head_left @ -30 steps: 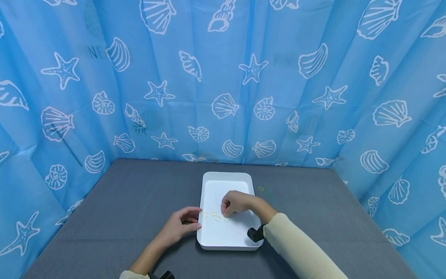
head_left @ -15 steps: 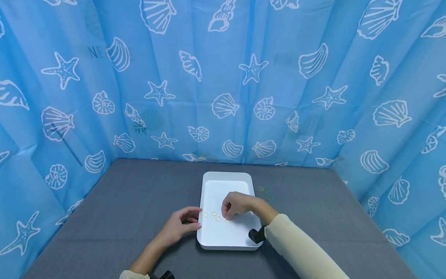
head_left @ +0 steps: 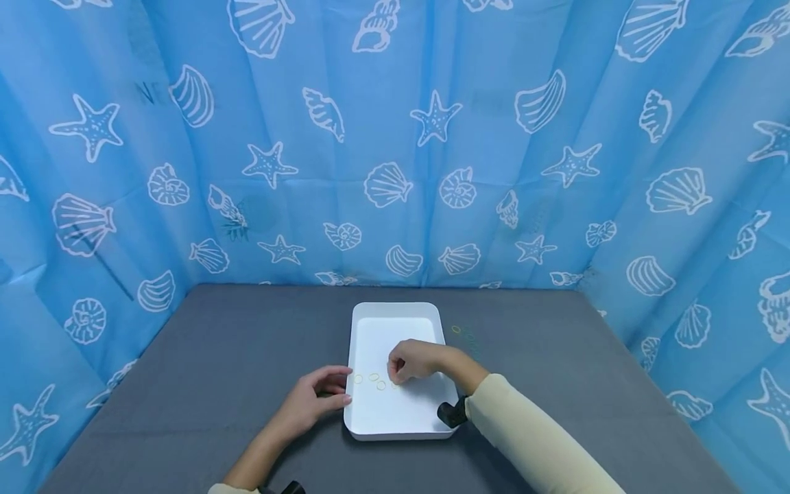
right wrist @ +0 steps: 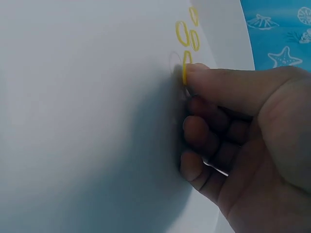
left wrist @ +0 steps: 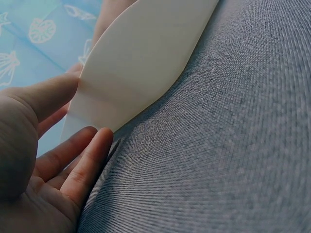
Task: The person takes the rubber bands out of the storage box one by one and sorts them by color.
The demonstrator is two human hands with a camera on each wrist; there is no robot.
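My right hand (head_left: 412,361) is over the white tray (head_left: 401,429). Its thumb and fingertips pinch one edge of a small yellow rubber band (right wrist: 186,60) at the tray floor; the index fingertip is mostly hidden behind the thumb. Close by, several more thin yellow rubber bands (head_left: 373,377) lie flat in the tray, left of that hand. From the left, my left hand (head_left: 311,401) rests its fingertips on the tray's long side. In the left wrist view, the thumb and fingertips touch the tray's outer wall (left wrist: 131,63), with the fingers fairly straight.
Beyond the tray's right side, a yellow band (head_left: 456,329) and several green bands (head_left: 470,339) lie on the grey cloth-covered table (head_left: 265,329). A blue curtain (head_left: 382,137) with white shells and starfish closes off the back and sides.
The head view has shifted slightly, so the whole scene sits a little further left. The right hand stays at the same band with only a slight movement; the left hand keeps its place.
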